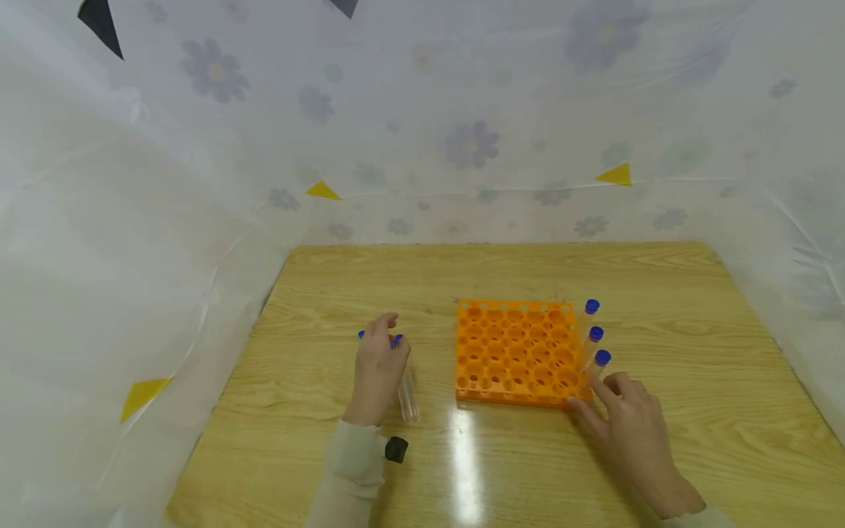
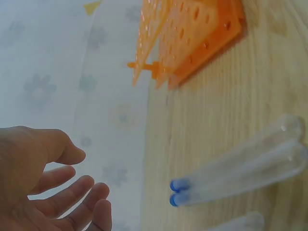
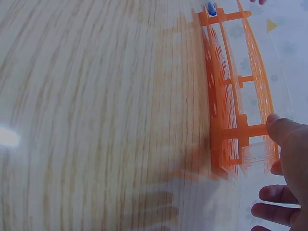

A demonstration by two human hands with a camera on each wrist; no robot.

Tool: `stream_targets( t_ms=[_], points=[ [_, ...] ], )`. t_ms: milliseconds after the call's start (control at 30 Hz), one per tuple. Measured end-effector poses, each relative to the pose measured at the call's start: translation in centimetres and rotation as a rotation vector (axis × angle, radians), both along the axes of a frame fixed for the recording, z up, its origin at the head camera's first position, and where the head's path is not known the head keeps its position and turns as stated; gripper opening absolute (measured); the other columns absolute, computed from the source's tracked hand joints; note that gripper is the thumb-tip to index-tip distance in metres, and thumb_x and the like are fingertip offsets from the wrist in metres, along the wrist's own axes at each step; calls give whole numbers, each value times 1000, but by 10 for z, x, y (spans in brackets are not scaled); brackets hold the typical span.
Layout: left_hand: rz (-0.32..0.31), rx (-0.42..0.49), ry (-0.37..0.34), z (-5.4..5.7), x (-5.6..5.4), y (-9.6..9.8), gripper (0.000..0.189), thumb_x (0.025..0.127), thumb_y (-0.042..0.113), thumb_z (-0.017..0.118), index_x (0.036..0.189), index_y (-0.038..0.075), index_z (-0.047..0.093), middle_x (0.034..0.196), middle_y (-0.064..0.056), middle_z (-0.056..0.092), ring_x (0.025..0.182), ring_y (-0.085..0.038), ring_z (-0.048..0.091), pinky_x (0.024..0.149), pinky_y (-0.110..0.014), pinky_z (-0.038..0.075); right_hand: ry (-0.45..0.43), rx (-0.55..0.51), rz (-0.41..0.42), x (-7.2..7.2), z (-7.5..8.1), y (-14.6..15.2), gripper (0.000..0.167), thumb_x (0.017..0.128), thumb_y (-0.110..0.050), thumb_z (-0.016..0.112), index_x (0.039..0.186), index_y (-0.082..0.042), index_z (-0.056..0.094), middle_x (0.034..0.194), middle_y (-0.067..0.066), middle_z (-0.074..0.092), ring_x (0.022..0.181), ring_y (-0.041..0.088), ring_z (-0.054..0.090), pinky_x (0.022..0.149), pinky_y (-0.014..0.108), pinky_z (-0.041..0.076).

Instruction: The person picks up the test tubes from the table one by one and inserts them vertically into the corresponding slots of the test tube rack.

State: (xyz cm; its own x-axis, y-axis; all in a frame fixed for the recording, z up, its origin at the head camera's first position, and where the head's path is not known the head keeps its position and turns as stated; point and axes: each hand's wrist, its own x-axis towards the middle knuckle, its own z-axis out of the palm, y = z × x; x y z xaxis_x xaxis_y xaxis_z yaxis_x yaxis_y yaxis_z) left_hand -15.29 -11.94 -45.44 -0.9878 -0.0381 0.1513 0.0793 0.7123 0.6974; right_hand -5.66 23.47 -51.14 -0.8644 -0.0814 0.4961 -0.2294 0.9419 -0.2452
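Observation:
An orange test tube rack (image 1: 521, 397) stands on the table, with three blue-capped clear test tubes (image 1: 596, 335) upright along its right side. My right hand (image 1: 634, 425) holds the rack's near right corner, thumb on the front edge and index finger at the side; the other fingers hang free in the right wrist view. To the rack's left, my left hand (image 1: 379, 367) hovers over loose blue-capped tubes (image 2: 240, 168) lying on the wood. Its fingers are loosely bent and apart, with nothing between them in the left wrist view. The head view partly hides these tubes behind the hand.
The wooden table (image 1: 528, 469) is bounded at the back and sides by a pale flowered sheet (image 1: 409, 132) with yellow triangles on it. A small black object (image 1: 396, 449) sits beside the left sleeve's cuff (image 1: 356, 447). Part of another tube (image 2: 243, 222) shows low in the left wrist view.

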Motion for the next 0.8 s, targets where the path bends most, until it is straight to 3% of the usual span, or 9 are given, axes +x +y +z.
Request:
stream_targets(
  t_ms=[433, 667, 800],
  points=[
    [113, -108, -98, -23, 6, -28, 47, 89, 8, 64, 134, 1, 52, 124, -21, 58, 105, -34, 62, 80, -43, 56, 4, 2, -2, -1, -3, 2, 47, 70, -32, 87, 106, -5, 74, 86, 9, 57, 71, 27, 53, 58, 33, 33],
    [152, -121, -213, -34, 8, -33, 53, 89, 11, 63, 138, -2, 45, 122, -28, 52, 92, -33, 62, 70, -42, 57, 7, 3, 1, 0, -2, 2, 46, 69, -31, 87, 104, -4, 74, 86, 10, 57, 71, 27, 53, 57, 32, 33],
    [178, -138, -208, -41, 8, -34, 52, 88, 9, 64, 134, -4, 44, 113, -28, 52, 82, -34, 62, 62, -44, 57, 0, 7, -3, 0, -1, 1, 46, 70, -32, 86, 104, -3, 74, 86, 9, 56, 72, 26, 53, 58, 34, 34]
  ],
)
